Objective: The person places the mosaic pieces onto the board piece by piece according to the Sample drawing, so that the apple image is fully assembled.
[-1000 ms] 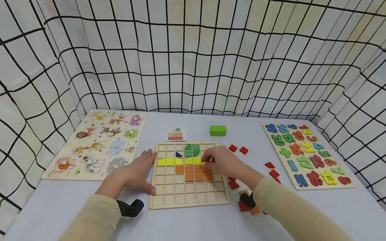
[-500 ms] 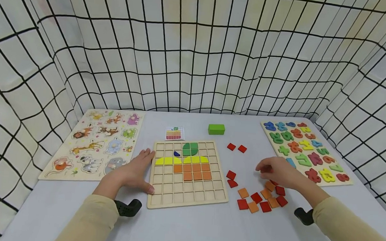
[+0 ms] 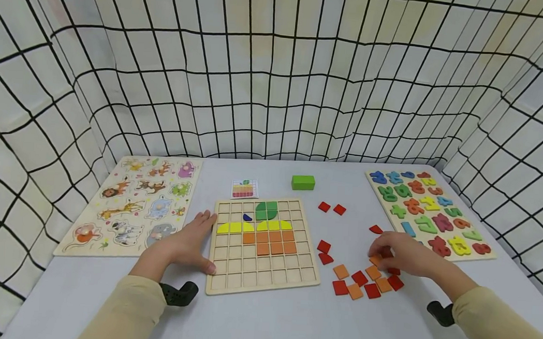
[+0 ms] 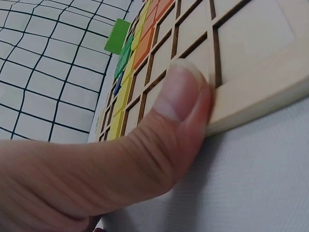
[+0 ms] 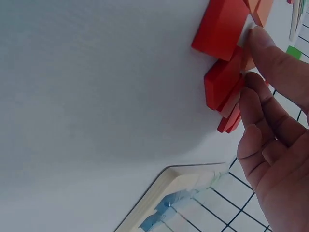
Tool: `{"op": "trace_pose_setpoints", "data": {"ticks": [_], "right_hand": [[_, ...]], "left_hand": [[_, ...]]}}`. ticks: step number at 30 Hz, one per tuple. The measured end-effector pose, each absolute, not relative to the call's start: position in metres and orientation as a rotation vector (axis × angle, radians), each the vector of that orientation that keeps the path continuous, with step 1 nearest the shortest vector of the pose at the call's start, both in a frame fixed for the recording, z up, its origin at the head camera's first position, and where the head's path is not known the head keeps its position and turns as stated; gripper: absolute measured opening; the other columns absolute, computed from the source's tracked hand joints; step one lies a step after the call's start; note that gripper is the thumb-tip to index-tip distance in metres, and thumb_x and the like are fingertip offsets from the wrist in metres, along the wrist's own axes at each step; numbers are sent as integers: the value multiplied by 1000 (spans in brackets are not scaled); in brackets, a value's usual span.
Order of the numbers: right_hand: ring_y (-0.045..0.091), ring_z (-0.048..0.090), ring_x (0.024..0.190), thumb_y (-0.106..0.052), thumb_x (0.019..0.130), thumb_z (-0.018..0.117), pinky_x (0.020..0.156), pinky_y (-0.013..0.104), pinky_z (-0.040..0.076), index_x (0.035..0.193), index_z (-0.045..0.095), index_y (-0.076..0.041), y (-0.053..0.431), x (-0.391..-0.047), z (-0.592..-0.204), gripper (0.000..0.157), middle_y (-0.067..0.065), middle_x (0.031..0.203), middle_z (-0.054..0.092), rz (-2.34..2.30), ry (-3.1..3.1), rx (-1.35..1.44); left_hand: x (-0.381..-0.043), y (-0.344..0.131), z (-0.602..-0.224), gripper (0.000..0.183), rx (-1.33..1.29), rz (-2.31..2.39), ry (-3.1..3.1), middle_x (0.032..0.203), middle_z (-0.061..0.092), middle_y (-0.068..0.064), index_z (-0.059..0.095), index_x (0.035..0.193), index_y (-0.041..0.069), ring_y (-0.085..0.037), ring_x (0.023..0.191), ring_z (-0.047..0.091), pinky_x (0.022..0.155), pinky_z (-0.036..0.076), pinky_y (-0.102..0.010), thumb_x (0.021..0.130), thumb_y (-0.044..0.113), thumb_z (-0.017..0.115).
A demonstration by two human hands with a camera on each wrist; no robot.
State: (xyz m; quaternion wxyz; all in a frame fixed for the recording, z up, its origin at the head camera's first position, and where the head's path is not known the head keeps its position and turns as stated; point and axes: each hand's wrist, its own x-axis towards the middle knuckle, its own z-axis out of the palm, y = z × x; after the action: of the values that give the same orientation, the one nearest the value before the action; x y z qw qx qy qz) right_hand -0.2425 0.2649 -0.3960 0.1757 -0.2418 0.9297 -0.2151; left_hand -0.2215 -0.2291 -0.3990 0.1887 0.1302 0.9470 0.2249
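Note:
A wooden grid board (image 3: 265,275) lies in the middle of the table, with green, yellow, orange and blue tiles in its upper cells. My left hand (image 3: 185,244) steadies its left edge, fingers extended; in the left wrist view the thumb (image 4: 178,92) presses on the rim. Right of the board, my right hand (image 3: 404,254) is down among loose red and orange tiles. Its thumb and fingertips pinch at an orange tile (image 3: 375,260), which they partly cover. In the right wrist view red tiles (image 5: 222,29) lie beside the fingertips.
A small pattern card (image 3: 244,188) and a green block (image 3: 303,182) stand behind the board. An animal puzzle (image 3: 145,200) lies left, a number puzzle (image 3: 429,215) right. Loose red tiles (image 3: 339,209) are scattered right of the board. Black netting (image 3: 268,76) encloses the table's back and sides.
My right hand has left the board's upper right, moved right, and come down onto the loose tiles. An orange tile is now at its fingertips. The left hand stays at the board's edge.

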Motion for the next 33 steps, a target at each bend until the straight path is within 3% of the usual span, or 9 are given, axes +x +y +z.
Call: {"op": "trace_pose_setpoints", "data": {"ticks": [16, 25, 33], "right_hand": [[13, 55, 84, -12, 87, 81, 75, 24, 53, 92, 64, -17, 218, -260, -402, 19, -6, 85, 59, -497, 2795, -623], [14, 59, 85, -9, 89, 79, 77, 25, 56, 91, 65, -13, 183, -271, -392, 14, -2, 88, 65, -716, 2781, -683], [14, 62, 87, -12, 91, 77, 78, 24, 58, 95, 69, -14, 112, -274, -391, 9, -2, 94, 67, -858, 2650, -750]], "left_hand": [[-220, -230, -399, 127, 336, 659, 2657, 168, 10, -32, 20, 160, -6, -51, 156, 6, 126, 16, -65, 67, 36, 96], [-221, -231, -400, 128, 366, 628, 2673, 167, 11, -33, 19, 159, -9, -51, 156, 7, 126, 15, -64, 67, 38, 95], [-221, -231, -400, 128, 351, 643, 2660, 167, 10, -33, 19, 160, -7, -51, 156, 6, 126, 15, -64, 67, 38, 95]]}}
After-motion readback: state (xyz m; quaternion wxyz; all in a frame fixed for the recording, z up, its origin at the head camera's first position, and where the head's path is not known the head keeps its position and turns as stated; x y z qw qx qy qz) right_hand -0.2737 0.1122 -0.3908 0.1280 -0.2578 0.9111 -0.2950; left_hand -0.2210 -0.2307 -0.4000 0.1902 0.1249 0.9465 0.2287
